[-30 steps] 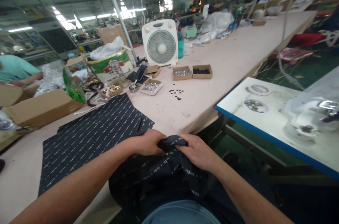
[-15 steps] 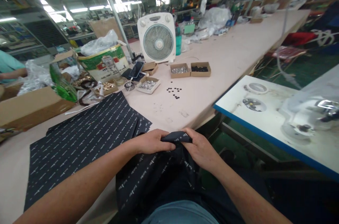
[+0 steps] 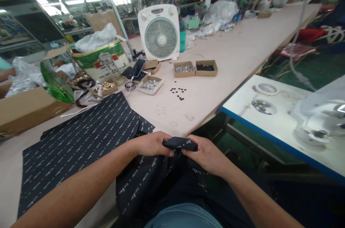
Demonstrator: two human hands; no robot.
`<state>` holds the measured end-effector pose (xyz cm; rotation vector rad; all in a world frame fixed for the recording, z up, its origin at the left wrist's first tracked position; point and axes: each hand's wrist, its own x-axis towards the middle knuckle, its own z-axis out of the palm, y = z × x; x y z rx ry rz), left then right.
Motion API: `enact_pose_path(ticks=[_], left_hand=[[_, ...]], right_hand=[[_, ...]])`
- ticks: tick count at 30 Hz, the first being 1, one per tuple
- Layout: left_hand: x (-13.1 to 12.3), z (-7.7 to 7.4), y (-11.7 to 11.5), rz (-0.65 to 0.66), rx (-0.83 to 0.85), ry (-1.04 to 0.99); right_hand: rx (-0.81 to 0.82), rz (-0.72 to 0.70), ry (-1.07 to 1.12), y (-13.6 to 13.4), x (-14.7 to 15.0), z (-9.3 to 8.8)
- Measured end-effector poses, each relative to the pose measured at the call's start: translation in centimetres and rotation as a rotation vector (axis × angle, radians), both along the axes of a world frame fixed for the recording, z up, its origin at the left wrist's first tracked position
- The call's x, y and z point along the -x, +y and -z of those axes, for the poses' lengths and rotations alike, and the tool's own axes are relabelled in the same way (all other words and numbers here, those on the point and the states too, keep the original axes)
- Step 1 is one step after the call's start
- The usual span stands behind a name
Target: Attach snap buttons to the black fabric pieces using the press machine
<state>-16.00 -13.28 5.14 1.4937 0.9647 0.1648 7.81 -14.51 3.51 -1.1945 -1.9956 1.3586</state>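
Both hands grip one piece of dark fabric [image 3: 180, 143] with white printed lettering, just off the table's near edge. My left hand [image 3: 153, 144] pinches its folded upper edge, thumb on the near side. On the other end of that fold, my right hand [image 3: 207, 153] is closed, with the thumb pointing left. The rest of the cloth hangs down over my lap. More cut fabric [image 3: 81, 145] with the same print lies flat on the table to the left. Several small black round pieces [image 3: 178, 91] are scattered beyond my hands.
A white box fan [image 3: 159, 34] stands at the back. Near it are a tray of silvery parts [image 3: 150, 85], a box of metal pieces [image 3: 184, 69] and a box of black pieces [image 3: 206, 68]. A sewing machine [image 3: 315, 124] on a white table stands right. A cardboard box [image 3: 32, 109] sits left.
The hands keep hold of the fabric. The folded edge between them has turned slightly, and the right hand has shifted a little to the right. The view has moved slightly.
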Motion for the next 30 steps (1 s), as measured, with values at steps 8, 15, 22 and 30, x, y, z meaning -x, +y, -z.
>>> enact_pose_path(ticks=[8,15,22,30], left_hand=[[0.0,0.6,0.5,-0.016,0.178,-0.147],[-1.1,-0.1,0.1,-0.161,0.355,-0.152],[-1.3,0.1,0.0,-0.152,0.395,-0.210],[-2.7,0.3,-0.7,-0.263,0.376,-0.294]], right_hand=[[0.109,0.045,0.098,0.3,-0.4,-0.4],[0.128,0.109,0.079,0.5,-0.4,-1.4],[0.186,0.157,0.088,0.3,-0.3,-1.1],[0.099,0.222,0.083,0.1,-1.1,-1.5]])
